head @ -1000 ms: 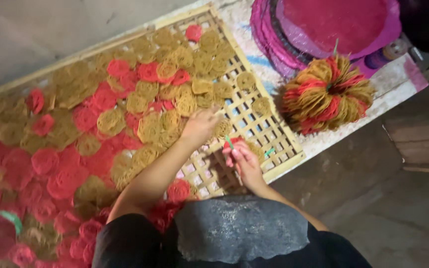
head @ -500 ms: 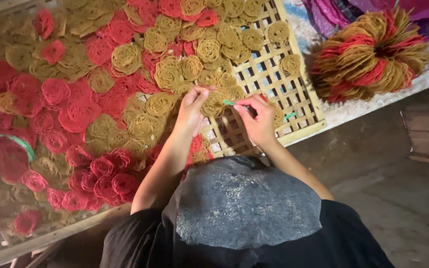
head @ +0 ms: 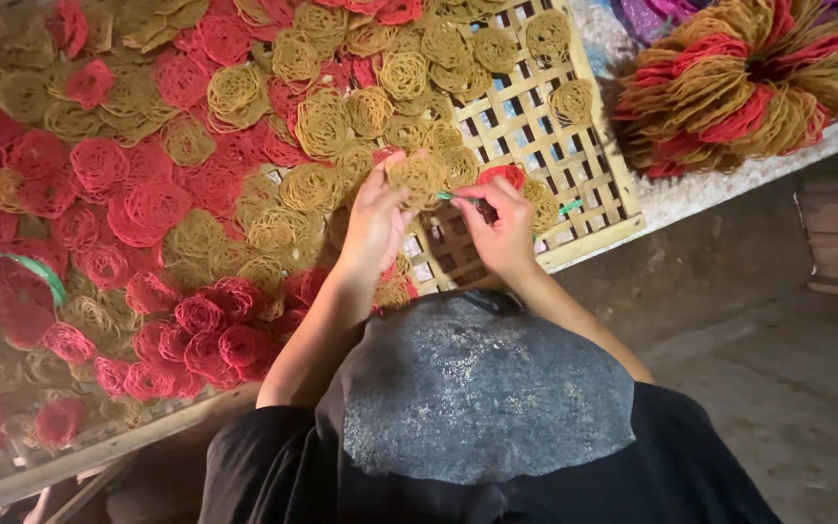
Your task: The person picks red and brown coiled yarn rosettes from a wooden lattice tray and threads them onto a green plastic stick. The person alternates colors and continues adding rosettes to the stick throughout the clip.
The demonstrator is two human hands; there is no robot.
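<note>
Where hands meet — bamboo tray; concrete floor.

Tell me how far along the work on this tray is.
Done, it seems: a stack of red and yellow coils lies beside the bamboo tray, whose near corner is bare. In hand: the left hand lifts a yellow coil; the right hand pinches something small. Left: coils cover most of the tray.
</note>
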